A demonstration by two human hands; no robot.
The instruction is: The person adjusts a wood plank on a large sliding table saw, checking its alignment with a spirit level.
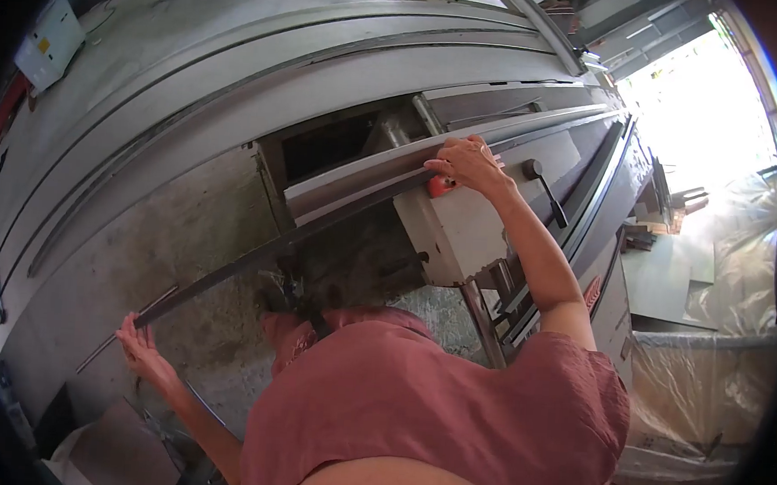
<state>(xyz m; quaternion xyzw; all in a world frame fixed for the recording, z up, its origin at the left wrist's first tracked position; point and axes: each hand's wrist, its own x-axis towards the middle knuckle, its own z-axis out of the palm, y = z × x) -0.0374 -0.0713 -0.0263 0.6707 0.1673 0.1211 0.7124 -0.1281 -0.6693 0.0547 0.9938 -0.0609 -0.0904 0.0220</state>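
A long dark narrow strip (310,230) runs slantwise from the lower left up to a sliding table saw or similar machine. At its near end is my left hand (143,353), fingers stretched out and the palm side against the strip's tip. My right hand (472,163) curls its fingers over the strip's far part, by a light metal rail (356,181). Under that hand a red knob or button (441,186) shows on the pale machine housing (459,233). The fingertips of the right hand are partly hidden.
A thin metal rod (126,330) lies beyond the left hand. Long grey panels (239,68) stretch across the back. Dark bars (598,188) lie at right, near a black lever (547,192). Plastic sheeting (707,373) covers things at far right; a white box (52,45) stands at left.
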